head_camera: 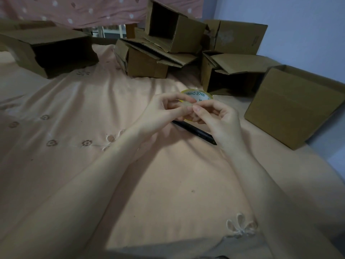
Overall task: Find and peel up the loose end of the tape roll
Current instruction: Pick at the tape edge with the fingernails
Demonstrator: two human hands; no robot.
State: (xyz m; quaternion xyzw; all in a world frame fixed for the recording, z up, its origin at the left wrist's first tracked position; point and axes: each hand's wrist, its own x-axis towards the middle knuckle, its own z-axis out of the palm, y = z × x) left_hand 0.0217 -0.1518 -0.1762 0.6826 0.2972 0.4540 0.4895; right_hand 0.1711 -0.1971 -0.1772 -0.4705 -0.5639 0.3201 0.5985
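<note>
While raised above the peach sheet, held between both hands: tape roll, yellowish, with a white core printed "MADE CHINA", tilted toward the camera. Left hand closed on the roll's near rim, thumb and fingers pinching it from the left. Right hand curled, thumb and forefinger pressed together at the rim, touching the left fingertips; a pale, translucent bit of tape seems to sit between the two thumbs, though too blurred to say whether lifted or still stuck down. Lower half of the roll hidden behind the fingers.

Directly under the hands, lying on the sheet: black pen, angled from upper left to lower right, partly covered by the right wrist.

Beyond the roll, a row of open cardboard boxes on their sides, some stacked and leaning on each other. Just right of the right hand, another box, upright. Far left, a long box lying open toward the camera. Behind them, pink dotted cloth and a pale blue wall. Embroidered flowers scattered across the sheet.
</note>
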